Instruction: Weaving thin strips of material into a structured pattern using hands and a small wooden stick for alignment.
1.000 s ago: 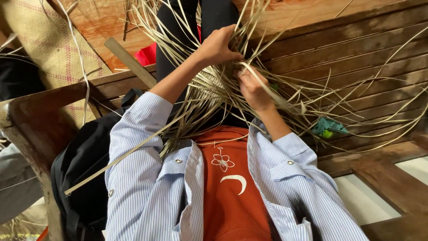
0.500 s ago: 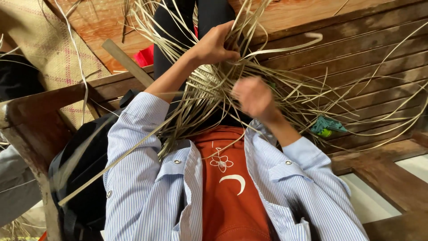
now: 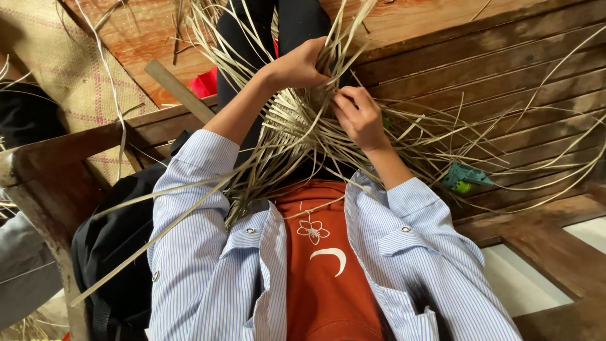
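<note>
Now my left hand and right hand both pinch pale straw strips; a green packet lies right.

No packages, labels, signs or screens in view.
</note>
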